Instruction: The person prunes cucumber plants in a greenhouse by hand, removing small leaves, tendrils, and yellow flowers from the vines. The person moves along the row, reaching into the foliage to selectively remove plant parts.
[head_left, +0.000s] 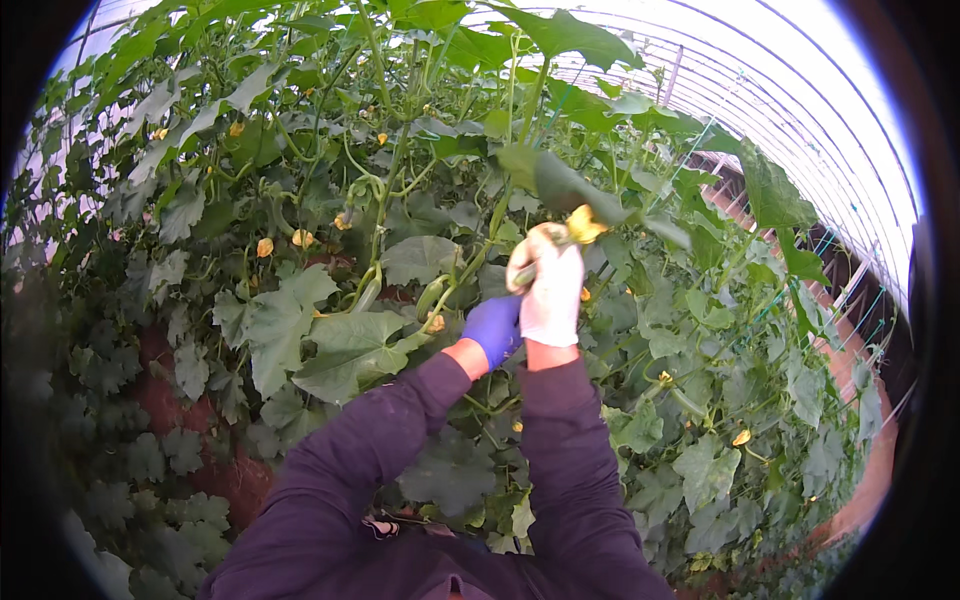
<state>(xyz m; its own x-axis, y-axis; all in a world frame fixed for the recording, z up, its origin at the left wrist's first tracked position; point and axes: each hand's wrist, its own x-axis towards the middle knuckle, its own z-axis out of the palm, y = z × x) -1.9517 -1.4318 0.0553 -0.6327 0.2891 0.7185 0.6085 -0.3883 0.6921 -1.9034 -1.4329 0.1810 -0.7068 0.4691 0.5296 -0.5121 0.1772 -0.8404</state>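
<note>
My right hand (553, 289), in a pale glove, is closed around a small green fruit (524, 277) of the gourd family. A yellow blossom (585, 225) sticks out above its fingers. Just below and to the left is my left hand (491, 330), in a blue-purple glove. Its fingers are hidden behind the right hand and the leaves, so its grip does not show. A large leaf (570, 187) hangs blurred over the right hand. Left of the hands, a green fruit (430, 298) hangs beside a thick vine stem (478, 259).
Dense gourd vines with broad leaves (352, 352) surround both arms. More fruits hang at the left (367, 294) and right (688, 403). Green support strings (694, 154) run upward. A greenhouse roof (817, 97) arches overhead, and reddish soil (232, 480) shows at lower left.
</note>
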